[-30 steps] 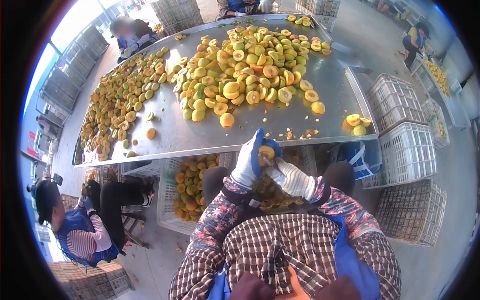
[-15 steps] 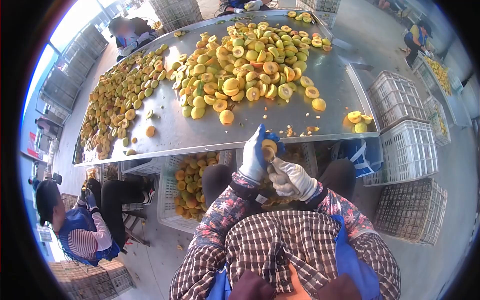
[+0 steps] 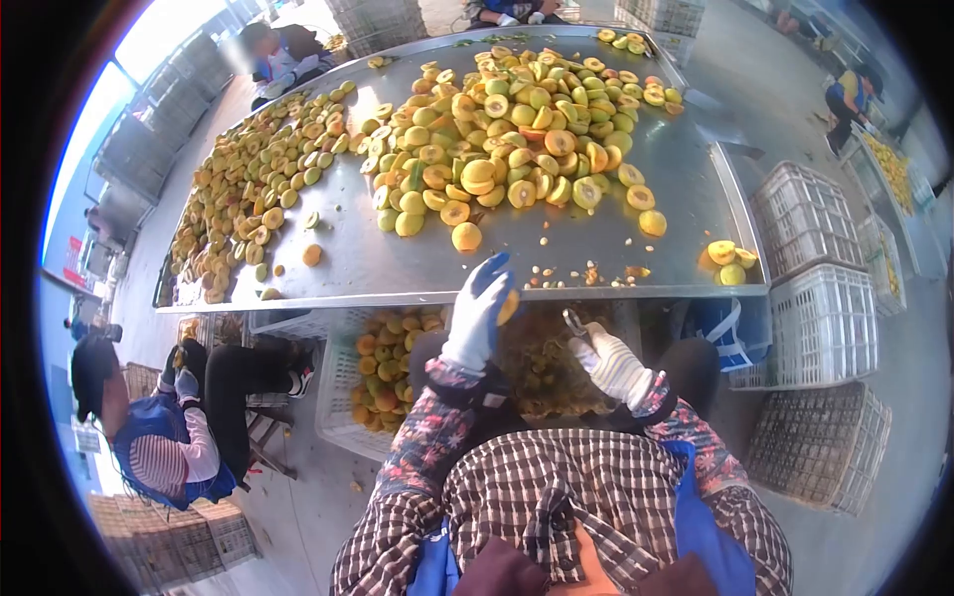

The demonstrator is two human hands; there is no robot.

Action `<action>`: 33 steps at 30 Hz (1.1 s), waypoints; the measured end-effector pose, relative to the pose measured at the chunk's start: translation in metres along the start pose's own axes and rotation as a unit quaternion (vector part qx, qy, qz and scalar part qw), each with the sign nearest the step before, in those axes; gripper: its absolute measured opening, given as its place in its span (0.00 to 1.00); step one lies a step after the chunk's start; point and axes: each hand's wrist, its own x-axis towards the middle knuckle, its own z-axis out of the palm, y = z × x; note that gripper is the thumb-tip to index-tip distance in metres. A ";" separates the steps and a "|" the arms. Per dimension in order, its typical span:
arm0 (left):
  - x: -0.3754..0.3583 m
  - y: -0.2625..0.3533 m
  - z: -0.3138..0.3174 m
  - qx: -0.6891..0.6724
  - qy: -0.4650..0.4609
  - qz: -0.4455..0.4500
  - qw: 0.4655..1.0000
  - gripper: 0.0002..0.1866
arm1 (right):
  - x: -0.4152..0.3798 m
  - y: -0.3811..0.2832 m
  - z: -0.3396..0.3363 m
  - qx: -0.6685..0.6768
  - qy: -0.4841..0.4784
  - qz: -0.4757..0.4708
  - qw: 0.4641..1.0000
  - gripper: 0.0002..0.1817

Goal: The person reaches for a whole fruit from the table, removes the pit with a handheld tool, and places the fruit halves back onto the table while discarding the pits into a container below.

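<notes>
My left hand [image 3: 477, 316], in a white and blue glove, holds a halved fruit [image 3: 508, 307] just off the front edge of the metal table [image 3: 388, 273]. In its striped glove, my right hand [image 3: 608, 360] grips a small metal tool [image 3: 573, 322] pointing up and to the left. The two hands are apart. Beyond them lies a large pile of halved yellow-green fruit [image 3: 477, 177], with small pits [image 3: 591, 273] scattered near the table's front edge. Below and between my hands is a container of fruit pieces [image 3: 542, 363], partly in shadow.
A crate of whole fruit [image 3: 343, 397] stands left of my legs. White crates [image 3: 820, 323] are stacked at the right. More halves [image 3: 248, 189] cover the table's left side. A co-worker [image 3: 164, 447] sits at the lower left; others are around the table's far side.
My hands have moved apart: the left went up and left with the fruit half, the right went right and slightly down with the tool. The view has shifted slightly.
</notes>
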 end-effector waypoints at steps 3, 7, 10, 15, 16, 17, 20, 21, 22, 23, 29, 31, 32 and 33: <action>-0.017 0.050 -0.056 0.193 0.079 -0.023 0.978 0.17 | -0.001 0.001 -0.006 0.075 -0.045 0.046 0.995 0.17; -0.017 0.069 -0.133 0.675 0.139 0.037 0.724 0.22 | 0.001 0.008 -0.009 0.010 -0.079 0.063 0.995 0.19; 0.025 0.069 -0.119 0.645 0.080 0.116 0.751 0.23 | 0.008 0.008 -0.008 0.010 -0.087 0.041 0.995 0.21; 0.113 0.033 -0.073 0.652 -0.012 0.083 0.753 0.27 | 0.010 0.017 0.002 0.036 -0.123 0.059 0.990 0.24; 0.126 0.028 -0.064 0.668 -0.047 0.009 0.742 0.27 | 0.010 0.017 0.001 0.034 -0.122 0.059 0.990 0.24; 0.136 0.022 -0.058 0.679 -0.083 -0.066 0.726 0.27 | 0.010 0.016 0.001 0.029 -0.124 0.059 0.990 0.24; 0.148 0.007 -0.045 0.764 -0.079 -0.086 0.635 0.28 | 0.012 0.010 -0.005 0.030 -0.139 0.083 0.986 0.25; 0.149 0.006 -0.046 0.756 -0.080 -0.087 0.643 0.28 | 0.012 0.009 -0.006 0.039 -0.138 0.080 0.986 0.24; 0.150 0.004 -0.051 0.757 -0.083 -0.087 0.642 0.28 | 0.010 0.007 -0.006 0.049 -0.137 0.078 0.986 0.23; 0.153 0.000 -0.060 0.719 -0.080 -0.079 0.686 0.27 | 0.008 0.006 -0.006 0.049 -0.136 0.080 0.986 0.23; 0.097 0.022 -0.054 -0.075 -0.067 -0.202 0.974 0.24 | 0.010 -0.001 -0.003 0.131 -0.096 0.018 0.987 0.20; 0.056 0.037 -0.027 0.008 -0.080 -0.133 0.988 0.27 | 0.017 -0.026 -0.009 0.130 -0.069 -0.028 0.989 0.20; 0.044 0.039 -0.022 -0.129 -0.088 -0.212 0.965 0.29 | 0.020 -0.035 -0.011 0.130 -0.068 -0.026 0.989 0.20; 0.033 0.038 -0.013 -0.129 -0.070 -0.227 0.963 0.30 | 0.024 -0.044 -0.012 0.111 -0.057 -0.039 0.991 0.20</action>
